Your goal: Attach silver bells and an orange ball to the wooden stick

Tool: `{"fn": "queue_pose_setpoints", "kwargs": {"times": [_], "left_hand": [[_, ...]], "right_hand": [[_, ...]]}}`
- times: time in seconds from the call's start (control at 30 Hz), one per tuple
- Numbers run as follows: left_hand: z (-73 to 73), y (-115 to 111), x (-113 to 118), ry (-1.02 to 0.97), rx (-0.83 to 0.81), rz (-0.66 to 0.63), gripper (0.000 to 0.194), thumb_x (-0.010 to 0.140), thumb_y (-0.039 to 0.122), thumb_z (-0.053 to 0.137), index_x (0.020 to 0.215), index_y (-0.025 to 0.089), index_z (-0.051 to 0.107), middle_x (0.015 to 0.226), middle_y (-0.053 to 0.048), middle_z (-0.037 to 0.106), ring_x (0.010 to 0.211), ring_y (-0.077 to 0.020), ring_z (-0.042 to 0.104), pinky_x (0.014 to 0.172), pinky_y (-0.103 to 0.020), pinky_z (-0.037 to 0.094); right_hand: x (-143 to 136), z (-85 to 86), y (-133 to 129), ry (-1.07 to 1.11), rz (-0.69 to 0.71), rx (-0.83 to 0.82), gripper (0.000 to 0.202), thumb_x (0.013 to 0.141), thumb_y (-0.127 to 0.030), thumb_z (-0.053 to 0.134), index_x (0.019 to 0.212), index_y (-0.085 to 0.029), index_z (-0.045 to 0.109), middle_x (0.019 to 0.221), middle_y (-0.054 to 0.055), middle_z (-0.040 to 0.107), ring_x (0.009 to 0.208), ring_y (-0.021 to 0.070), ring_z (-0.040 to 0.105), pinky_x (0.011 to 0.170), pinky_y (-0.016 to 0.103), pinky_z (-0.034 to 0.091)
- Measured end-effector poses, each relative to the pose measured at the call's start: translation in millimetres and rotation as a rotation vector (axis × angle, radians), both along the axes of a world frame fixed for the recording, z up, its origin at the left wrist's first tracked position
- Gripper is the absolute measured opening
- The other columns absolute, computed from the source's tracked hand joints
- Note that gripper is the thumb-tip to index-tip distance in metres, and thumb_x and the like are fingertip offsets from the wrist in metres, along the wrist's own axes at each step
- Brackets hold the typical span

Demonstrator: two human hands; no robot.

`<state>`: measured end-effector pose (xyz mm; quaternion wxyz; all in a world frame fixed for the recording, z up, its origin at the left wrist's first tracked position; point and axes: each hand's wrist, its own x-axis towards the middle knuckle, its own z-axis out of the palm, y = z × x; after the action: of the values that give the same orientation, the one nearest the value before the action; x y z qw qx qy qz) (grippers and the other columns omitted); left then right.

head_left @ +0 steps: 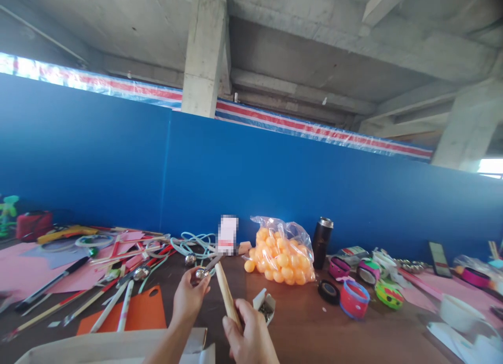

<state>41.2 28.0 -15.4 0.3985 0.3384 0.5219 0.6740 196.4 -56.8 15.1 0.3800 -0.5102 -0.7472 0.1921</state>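
Note:
My left hand [189,296] is closed, thumb and fingers pinching a shiny silver metal ball [201,273]. My right hand [249,330] is wrapped round the pale wooden handle of what looks like a small hammer [225,288]. Its far end points up and left, close to the ball. A narrow grey-brown piece crosses there, perhaps the head; whether it touches the ball I cannot tell. Just beyond my right fingers stands a small open white box [265,304] of small metal pieces. Another silver ball [190,260] lies behind my left hand.
A clear bag of orange balls [281,259] and a black bottle [322,242] stand along the blue partition [251,175]. Sticks, pens and pink paper [23,264] clutter the left, beside an orange sheet [145,311]. Tape rolls [353,300] lie right. A cardboard edge [113,345] is in front.

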Motion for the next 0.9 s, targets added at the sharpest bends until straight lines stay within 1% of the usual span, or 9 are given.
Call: {"fn": "queue_pose_setpoints", "kwargs": {"times": [0.1, 0.17, 0.37, 0.53, 0.67, 0.77, 0.9], "left_hand": [[-1.9, 2, 0, -0.038, 0.0, -0.001, 0.04, 0.057, 0.025, 0.072, 0.092, 0.015, 0.055, 0.064, 0.001, 0.059, 0.058, -0.0132, 0.062, 0.06, -0.029, 0.056], [-3.5, 3, 0, -0.061, 0.0, -0.011, 0.04, 0.058, 0.023, 0.072, 0.092, 0.014, 0.054, 0.065, 0.001, 0.059, 0.058, -0.0126, 0.062, 0.06, -0.029, 0.056], [-4.4, 4, 0, -0.061, 0.003, -0.033, 0.043, 0.059, 0.026, 0.073, 0.096, 0.014, 0.054, 0.065, 0.0, 0.06, 0.058, -0.0123, 0.062, 0.061, -0.029, 0.055], [-4.8, 3, 1, -0.066, 0.019, -0.025, 0.043, 0.059, 0.027, 0.073, 0.096, 0.014, 0.055, 0.067, 0.0, 0.059, 0.058, -0.0121, 0.061, 0.061, -0.03, 0.056], [-3.0, 2, 2, -0.08, 0.021, -0.027, 0.04, 0.059, 0.023, 0.073, 0.093, 0.013, 0.055, 0.066, 0.0, 0.059, 0.057, -0.0115, 0.06, 0.06, -0.029, 0.056], [-0.8, 1, 2, -0.114, 0.024, -0.034, 0.038, 0.059, 0.018, 0.073, 0.092, 0.013, 0.055, 0.065, 0.001, 0.059, 0.058, -0.011, 0.06, 0.06, -0.028, 0.056], [-2.0, 3, 2, -0.112, 0.046, -0.048, 0.038, 0.062, 0.019, 0.072, 0.095, 0.014, 0.054, 0.069, -0.001, 0.062, 0.062, -0.0119, 0.062, 0.064, -0.029, 0.056]], "right_hand": [[0, -3.0, 1, -0.01, 0.007, -0.032, 0.009, 0.079, -0.023, 0.048, 0.078, -0.018, 0.055, 0.058, -0.001, 0.054, 0.053, 0.0128, 0.053, 0.052, 0.019, 0.038], [1, -2.4, 0, -0.005, 0.015, -0.046, 0.011, 0.079, -0.026, 0.049, 0.079, -0.018, 0.056, 0.059, -0.001, 0.055, 0.053, 0.0124, 0.053, 0.052, 0.019, 0.038], [1, 2.0, -2, 0.015, 0.014, -0.049, 0.013, 0.08, -0.028, 0.049, 0.081, -0.018, 0.057, 0.06, 0.0, 0.056, 0.054, 0.0127, 0.054, 0.053, 0.019, 0.04], [0, -4.5, 2, 0.037, 0.017, -0.024, 0.015, 0.08, -0.028, 0.047, 0.085, -0.018, 0.056, 0.06, -0.001, 0.056, 0.053, 0.0125, 0.053, 0.052, 0.019, 0.04], [0, -8.2, 4, -0.006, 0.003, 0.008, 0.011, 0.078, -0.025, 0.047, 0.08, -0.018, 0.055, 0.058, -0.001, 0.054, 0.053, 0.0134, 0.053, 0.05, 0.019, 0.039], [1, -4.6, 3, 0.007, 0.013, -0.009, 0.011, 0.079, -0.025, 0.047, 0.079, -0.018, 0.055, 0.059, -0.001, 0.055, 0.054, 0.013, 0.053, 0.051, 0.019, 0.039], [1, 1.0, -1, 0.077, 0.01, -0.027, 0.012, 0.079, -0.028, 0.049, 0.082, -0.018, 0.056, 0.06, -0.001, 0.056, 0.054, 0.0126, 0.054, 0.053, 0.019, 0.04]]}}
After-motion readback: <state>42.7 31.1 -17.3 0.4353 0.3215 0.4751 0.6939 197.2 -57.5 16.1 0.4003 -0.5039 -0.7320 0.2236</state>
